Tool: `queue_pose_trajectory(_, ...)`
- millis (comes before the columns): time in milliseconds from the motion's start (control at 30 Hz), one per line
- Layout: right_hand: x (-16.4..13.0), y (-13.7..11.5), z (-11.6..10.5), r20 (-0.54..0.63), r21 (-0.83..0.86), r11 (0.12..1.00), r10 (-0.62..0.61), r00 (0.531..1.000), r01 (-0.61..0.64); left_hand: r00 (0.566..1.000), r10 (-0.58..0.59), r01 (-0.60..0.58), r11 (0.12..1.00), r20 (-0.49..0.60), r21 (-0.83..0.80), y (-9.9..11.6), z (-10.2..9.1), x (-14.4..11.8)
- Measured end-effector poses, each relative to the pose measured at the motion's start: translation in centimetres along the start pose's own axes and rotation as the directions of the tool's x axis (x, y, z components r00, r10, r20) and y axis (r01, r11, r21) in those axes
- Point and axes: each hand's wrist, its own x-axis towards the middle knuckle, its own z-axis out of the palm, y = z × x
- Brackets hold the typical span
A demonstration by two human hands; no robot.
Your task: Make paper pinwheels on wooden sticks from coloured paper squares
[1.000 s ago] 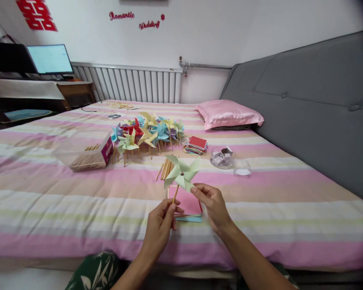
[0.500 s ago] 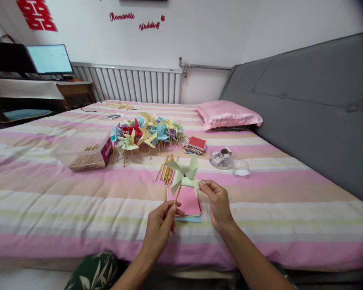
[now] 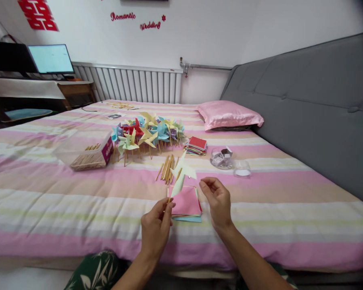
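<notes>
My left hand (image 3: 155, 227) pinches the wooden stick of a pale green paper pinwheel (image 3: 181, 175), which is turned nearly edge-on above the bed. Just right of the pinwheel my right hand (image 3: 218, 199) hovers with fingers apart, holding nothing. Under both hands lies a stack of coloured paper squares (image 3: 186, 203) with a pink sheet on top. A loose bunch of wooden sticks (image 3: 166, 167) lies just beyond it.
A cluster of finished pinwheels (image 3: 147, 133) stands mid-bed, beside a clear box of sticks (image 3: 89, 155). A small stack of red-topped paper (image 3: 196, 145), a clear container (image 3: 220, 157) and its lid (image 3: 242, 168) lie to the right. A pink pillow (image 3: 228, 114) rests near the grey headboard (image 3: 314, 104).
My right hand let go of the pinwheel's blade and opened. The pinwheel turned from facing me to nearly edge-on and shifted slightly left in my left hand.
</notes>
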Motion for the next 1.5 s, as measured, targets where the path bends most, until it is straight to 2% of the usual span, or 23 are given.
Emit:
queue_pose_trajectory(133, -0.4, -0.4, 0.1, 0.129, -0.027, 1.0, 0.006, 0.992, -0.003, 0.97, 0.228, -0.201, 0.945, -0.081, 0.258, -0.3, 0.1, -0.2)
queue_pose_trajectory(300, -0.5, -0.5, 0.3, 0.154, 0.044, 0.997, 0.059, 0.986, -0.067, 0.858, 0.504, -0.434, 0.815, -0.098, 0.384, -0.8, 0.4, -0.3)
queue_pose_trajectory(400, -0.6, -0.2, 0.5, 0.138, 0.129, 0.984, 0.105, 0.985, -0.123, 0.821, 0.566, -0.496, 0.772, -0.076, 0.398, -0.7, 0.5, -0.3)
queue_pose_trajectory(567, -0.8, 0.3, 0.8, 0.092, 0.192, 0.966, 0.156, 0.983, -0.171, 0.837, 0.545, -0.5, 0.797, -0.048, 0.34, -0.5, 0.7, -0.4)
queue_pose_trajectory(767, -1.0, 0.5, 1.1, 0.032, 0.13, 0.979, 0.155, 0.987, -0.157, 0.923, 0.384, -0.378, 0.913, -0.008, 0.157, -0.6, 1.1, -0.9)
queue_pose_trajectory(867, -1.2, 0.4, 1.1, 0.029, 0.034, 0.991, 0.126, 0.992, -0.127, 0.969, 0.24, -0.243, 0.969, 0.059, 0.041, -0.3, 1.3, -1.1)
queue_pose_trajectory(933, -1.3, 0.1, 1.1, 0.036, -0.027, 0.995, 0.093, 0.995, -0.092, 0.987, 0.117, -0.111, 0.992, 0.113, -0.057, -0.1, 1.3, -1.1)
queue_pose_trajectory(1000, -1.4, -0.3, 1.1, 0.052, -0.077, 0.997, 0.029, 0.998, -0.025, 0.986, -0.02, 0.049, 0.984, 0.164, -0.172, 0.2, 1.4, -1.0)
queue_pose_trajectory(1100, -1.6, -0.8, 1.0, 0.072, -0.136, 0.984, -0.109, 0.991, 0.118, 0.959, -0.176, 0.246, 0.908, 0.223, -0.339, 0.5, 1.3, -0.4)
queue_pose_trajectory(1200, -1.4, -0.7, 0.7, -0.009, -0.159, 0.973, -0.173, 0.985, 0.17, 0.94, -0.233, 0.326, 0.831, 0.25, -0.452, 0.6, 1.2, 0.0)
queue_pose_trajectory(1267, -1.1, -0.4, 0.5, -0.082, -0.117, 0.983, -0.154, 0.985, 0.144, 0.934, -0.237, 0.344, 0.802, 0.268, -0.488, 0.6, 1.3, 0.2)
queue_pose_trajectory(1300, -1.0, -0.3, 0.4, -0.081, -0.082, 0.989, -0.131, 0.988, 0.124, 0.93, -0.236, 0.351, 0.795, 0.282, -0.494, 0.6, 1.3, 0.2)
queue_pose_trajectory(1433, -0.8, 0.0, 0.5, 0.142, 0.019, 0.999, -0.041, 0.989, 0.038, 0.913, -0.229, 0.376, 0.793, 0.337, -0.48, 0.8, 1.6, -0.1)
queue_pose_trajectory(1500, -1.0, 0.0, 0.7, 0.197, 0.034, 0.999, -0.012, 0.98, 0.006, 0.907, -0.227, 0.383, 0.796, 0.355, -0.469, 0.9, 1.8, -0.3)
